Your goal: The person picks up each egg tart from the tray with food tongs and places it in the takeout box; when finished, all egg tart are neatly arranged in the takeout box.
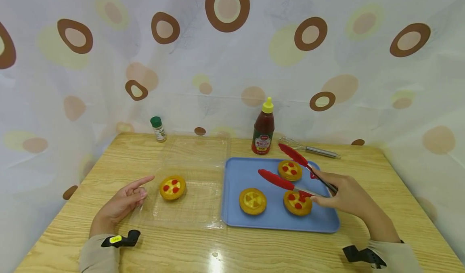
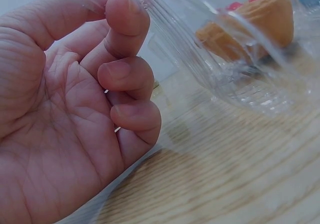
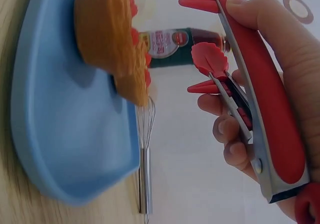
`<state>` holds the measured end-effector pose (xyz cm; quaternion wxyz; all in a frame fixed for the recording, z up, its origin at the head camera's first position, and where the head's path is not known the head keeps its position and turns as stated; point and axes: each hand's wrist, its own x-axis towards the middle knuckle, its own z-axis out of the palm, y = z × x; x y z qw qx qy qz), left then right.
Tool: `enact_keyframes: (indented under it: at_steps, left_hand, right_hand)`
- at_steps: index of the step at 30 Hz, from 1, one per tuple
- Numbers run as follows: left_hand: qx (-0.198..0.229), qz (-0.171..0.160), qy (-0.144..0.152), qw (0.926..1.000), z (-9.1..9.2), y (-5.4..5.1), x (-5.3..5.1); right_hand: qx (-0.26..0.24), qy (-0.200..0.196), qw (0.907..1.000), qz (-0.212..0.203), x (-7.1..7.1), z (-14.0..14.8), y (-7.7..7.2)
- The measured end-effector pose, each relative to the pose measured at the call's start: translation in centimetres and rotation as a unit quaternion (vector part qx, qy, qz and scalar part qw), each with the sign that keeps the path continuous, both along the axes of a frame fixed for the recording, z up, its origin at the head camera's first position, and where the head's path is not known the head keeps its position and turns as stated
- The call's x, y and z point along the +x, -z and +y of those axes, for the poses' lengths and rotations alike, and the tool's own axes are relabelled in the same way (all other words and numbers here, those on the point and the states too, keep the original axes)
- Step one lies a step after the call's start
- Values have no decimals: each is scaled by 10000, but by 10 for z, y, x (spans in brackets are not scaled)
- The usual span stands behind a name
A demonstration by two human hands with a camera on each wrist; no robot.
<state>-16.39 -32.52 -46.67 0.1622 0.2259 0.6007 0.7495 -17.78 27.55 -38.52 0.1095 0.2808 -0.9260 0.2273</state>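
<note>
My left hand [image 1: 121, 202] grips the left rim of a clear plastic container [image 1: 196, 212] with its thumb and index finger, the other fingers curled. Inside the container sits one tart [image 1: 172, 187] with red and yellow topping, also visible through the plastic wall in the left wrist view. My right hand [image 1: 345, 194] holds red-tipped tongs [image 1: 274, 179], spread apart with nothing between their tips. They hover over a blue tray [image 1: 236, 176]. On the tray lie two red-topped tarts, one at the back [image 1: 290, 170] and one in front [image 1: 299, 205], plus a yellow-topped tart [image 1: 252, 201].
A sauce bottle [image 1: 263, 129] with a yellow cap stands behind the tray. To its right lies a whisk [image 1: 316, 150]. A green-capped spice jar [image 1: 158, 129] stands at the back left, near the container's raised lid [image 1: 194, 150]. A patterned cloth backdrop surrounds the wooden table [image 1: 174, 248].
</note>
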Motion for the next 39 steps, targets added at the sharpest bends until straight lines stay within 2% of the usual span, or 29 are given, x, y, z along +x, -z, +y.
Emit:
enact_keyframes:
  at_steps: [3,10,15,24,29,39]
  left_hand:
    - [-10,-9,16,10000,1,0,-1]
    - [-61,-37,-15,10000,0,-1,0]
    - [-58,-59,-45,10000,0,-2,1]
    - [-79,-166,-70,9998,1,-2,1]
    - [-140,-203,-170,9996,1,-2,2]
    - [-48,-119,-69,9999,1,-1,1]
  right_hand:
    - [-80,-12,10000,40,1,9,3]
    - [73,110,9999,39,-2,27,8]
    - [204,247,9993,-196,-6,37,10]
    - [611,401,9934,-884,-12,46,8]
    - [706,307,9920,-997,-14,47,4]
    - [557,247,9909,-1204,-18,48,9]
